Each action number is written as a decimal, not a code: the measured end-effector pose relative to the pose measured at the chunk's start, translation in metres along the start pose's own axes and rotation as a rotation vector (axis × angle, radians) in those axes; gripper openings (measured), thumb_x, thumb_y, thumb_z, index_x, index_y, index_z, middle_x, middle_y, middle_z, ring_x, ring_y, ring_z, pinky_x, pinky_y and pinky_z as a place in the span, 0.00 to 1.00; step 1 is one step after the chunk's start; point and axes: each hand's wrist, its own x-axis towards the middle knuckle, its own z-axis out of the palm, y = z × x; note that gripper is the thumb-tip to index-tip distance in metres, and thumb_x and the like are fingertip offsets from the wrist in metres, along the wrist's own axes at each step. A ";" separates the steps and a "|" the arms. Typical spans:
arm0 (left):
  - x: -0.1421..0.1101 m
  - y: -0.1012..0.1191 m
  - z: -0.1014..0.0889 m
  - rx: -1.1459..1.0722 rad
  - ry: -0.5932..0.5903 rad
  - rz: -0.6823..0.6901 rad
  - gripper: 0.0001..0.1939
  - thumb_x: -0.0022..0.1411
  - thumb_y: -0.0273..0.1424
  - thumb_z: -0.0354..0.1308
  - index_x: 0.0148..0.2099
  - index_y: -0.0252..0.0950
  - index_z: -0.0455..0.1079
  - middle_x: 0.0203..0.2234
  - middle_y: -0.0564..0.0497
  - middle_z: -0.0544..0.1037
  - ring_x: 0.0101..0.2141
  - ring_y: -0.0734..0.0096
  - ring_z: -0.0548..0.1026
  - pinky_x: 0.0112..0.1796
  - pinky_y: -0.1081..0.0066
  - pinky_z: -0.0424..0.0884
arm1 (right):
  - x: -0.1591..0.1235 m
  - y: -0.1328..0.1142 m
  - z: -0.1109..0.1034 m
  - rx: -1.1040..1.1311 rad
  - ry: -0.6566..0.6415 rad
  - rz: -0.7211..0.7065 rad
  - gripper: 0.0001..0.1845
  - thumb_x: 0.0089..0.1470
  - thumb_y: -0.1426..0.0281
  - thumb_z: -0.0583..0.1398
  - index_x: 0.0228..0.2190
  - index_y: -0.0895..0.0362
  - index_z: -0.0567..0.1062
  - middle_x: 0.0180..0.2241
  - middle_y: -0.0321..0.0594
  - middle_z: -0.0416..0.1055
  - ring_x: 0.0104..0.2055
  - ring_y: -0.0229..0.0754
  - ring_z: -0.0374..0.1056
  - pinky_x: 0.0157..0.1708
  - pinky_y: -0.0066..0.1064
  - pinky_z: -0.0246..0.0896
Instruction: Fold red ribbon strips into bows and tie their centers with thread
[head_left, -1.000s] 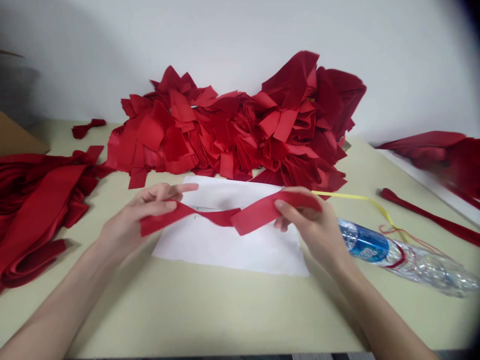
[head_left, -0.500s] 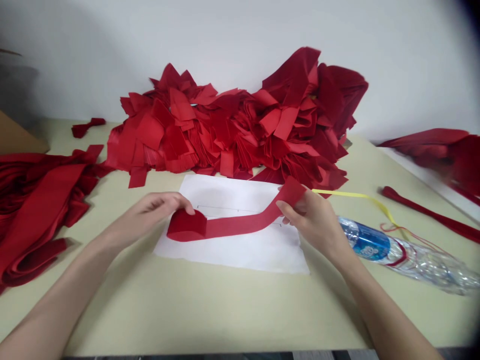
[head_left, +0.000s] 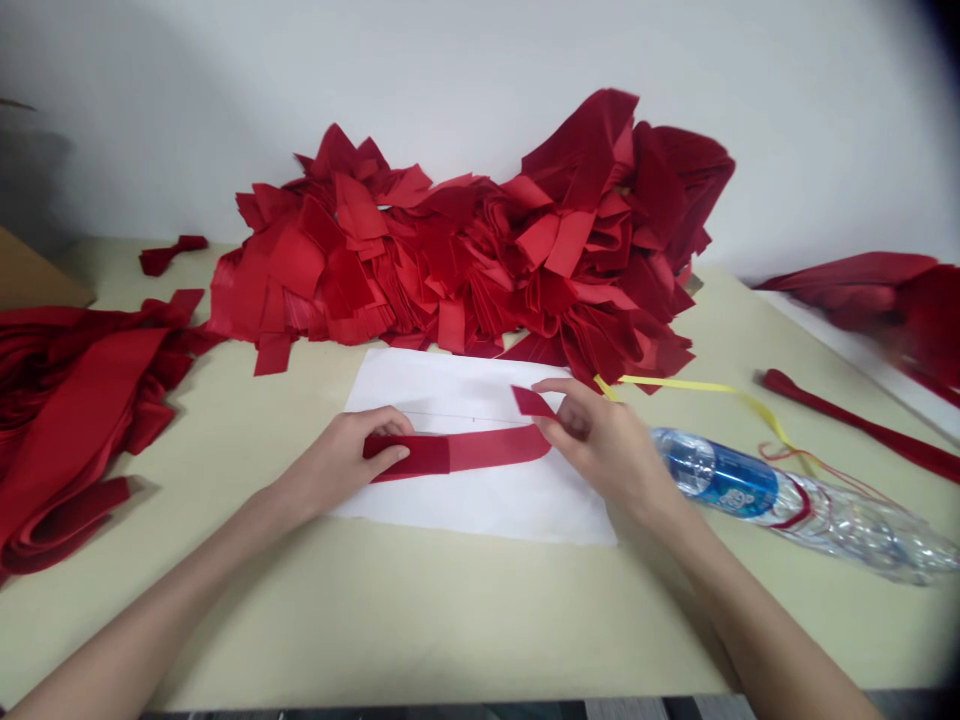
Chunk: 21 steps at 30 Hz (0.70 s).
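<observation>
A red ribbon strip (head_left: 491, 450) stretches between my hands over a white paper sheet (head_left: 480, 512) marked with a thin ruled line. Its left end is folded back over itself, and my left hand (head_left: 360, 450) is closed on that fold with the thumb on top. At the other end, my right hand (head_left: 596, 435) pinches the ribbon, whose tip curls up and back toward the left. Part of the ribbon is hidden by the fingers of each hand.
Behind the paper rises a large heap of red ribbon pieces (head_left: 450, 260). More red ribbon (head_left: 82, 420) lies at the left. A plastic bottle (head_left: 735, 485) with clear wrap, a yellow strip (head_left: 690, 385) and a narrow red strip (head_left: 862, 425) are at the right.
My left hand has moved right and pressed the left fold flatter. My right hand has turned the right end of the ribbon up and inward to the left.
</observation>
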 end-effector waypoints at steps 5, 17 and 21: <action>0.000 -0.001 0.004 0.070 0.056 -0.008 0.06 0.54 0.32 0.53 0.37 0.41 0.67 0.34 0.51 0.75 0.36 0.64 0.72 0.40 0.65 0.67 | 0.001 -0.015 0.010 0.033 -0.125 -0.084 0.25 0.44 0.78 0.53 0.46 0.54 0.67 0.19 0.29 0.61 0.21 0.34 0.59 0.25 0.25 0.53; -0.001 -0.001 0.000 0.220 0.069 0.115 0.07 0.54 0.33 0.54 0.38 0.40 0.69 0.36 0.50 0.75 0.38 0.63 0.71 0.42 0.62 0.65 | 0.009 -0.041 0.039 -0.053 -0.224 -0.425 0.18 0.48 0.60 0.60 0.40 0.57 0.73 0.40 0.44 0.70 0.43 0.46 0.65 0.42 0.36 0.60; -0.002 -0.003 0.002 0.269 0.049 0.161 0.12 0.51 0.34 0.59 0.40 0.41 0.69 0.38 0.51 0.76 0.41 0.59 0.70 0.45 0.59 0.62 | 0.012 -0.034 0.039 0.044 -0.227 -0.522 0.10 0.48 0.67 0.61 0.34 0.57 0.72 0.47 0.44 0.66 0.52 0.46 0.59 0.52 0.39 0.54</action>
